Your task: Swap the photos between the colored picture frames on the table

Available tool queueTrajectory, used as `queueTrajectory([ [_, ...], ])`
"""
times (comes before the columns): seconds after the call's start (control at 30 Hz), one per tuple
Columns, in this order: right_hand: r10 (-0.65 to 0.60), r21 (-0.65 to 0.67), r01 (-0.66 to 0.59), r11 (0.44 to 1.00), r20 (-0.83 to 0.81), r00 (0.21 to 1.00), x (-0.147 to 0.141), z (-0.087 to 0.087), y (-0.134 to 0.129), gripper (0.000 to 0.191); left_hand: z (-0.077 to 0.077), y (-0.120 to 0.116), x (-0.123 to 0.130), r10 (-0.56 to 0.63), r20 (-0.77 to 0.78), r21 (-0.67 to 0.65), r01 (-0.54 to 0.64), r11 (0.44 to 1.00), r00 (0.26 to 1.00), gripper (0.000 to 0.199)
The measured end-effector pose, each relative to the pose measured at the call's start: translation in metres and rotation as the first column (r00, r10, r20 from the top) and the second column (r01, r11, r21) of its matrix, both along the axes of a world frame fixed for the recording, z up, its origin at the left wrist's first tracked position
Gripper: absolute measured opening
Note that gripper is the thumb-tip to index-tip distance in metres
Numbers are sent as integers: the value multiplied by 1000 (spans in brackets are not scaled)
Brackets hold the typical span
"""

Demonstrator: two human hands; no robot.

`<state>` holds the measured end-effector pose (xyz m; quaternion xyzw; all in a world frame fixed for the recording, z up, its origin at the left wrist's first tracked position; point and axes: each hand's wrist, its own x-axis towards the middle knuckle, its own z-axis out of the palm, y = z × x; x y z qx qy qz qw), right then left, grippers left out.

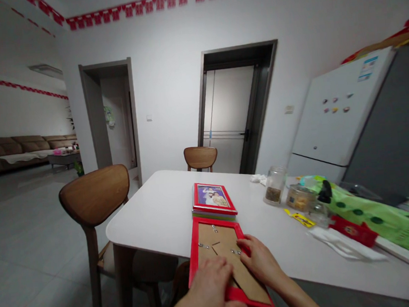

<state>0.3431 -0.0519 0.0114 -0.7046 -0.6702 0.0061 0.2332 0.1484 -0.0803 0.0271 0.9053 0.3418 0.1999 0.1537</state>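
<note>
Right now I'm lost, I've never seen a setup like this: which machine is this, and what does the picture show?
There is no robot here: one camera, worn on a person's head, looks forward and down. The left hand and right hand hold a red picture frame, its brown backing board facing up, at the edge of the white table. Just beyond it, a red-framed photo tops a small stack. Toward the right stand a glass jar with something dark at the bottom, and a green patterned bag.
</note>
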Motion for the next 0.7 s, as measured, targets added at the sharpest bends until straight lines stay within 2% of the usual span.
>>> queueTrajectory([
  [0.07,30,-11,-30,999,2,1000,-1,3,0,30,9,15,-18,205,34,-85,-202,976,978,63],
  [0.13,56,-26,-56,998,9,998,-2,5,1,28,11,29,-28,291,39,-128,-284,950,956,60],
  [0.23,47,-36,-46,998,17,999,-5,8,3,27,3,42,-33,292,50,-141,-283,949,955,55],
  [0.37,-3,-51,6,999,66,998,-10,10,4,26,-7,46,-31,287,73,-144,-275,951,955,53],
  [0.57,-74,-70,85,994,150,986,-14,13,2,26,-7,46,-33,268,68,-148,-256,955,961,53],
  [0.7,-81,-38,88,995,164,983,-13,12,5,29,-9,45,-34,295,117,-152,-276,949,948,53],
])
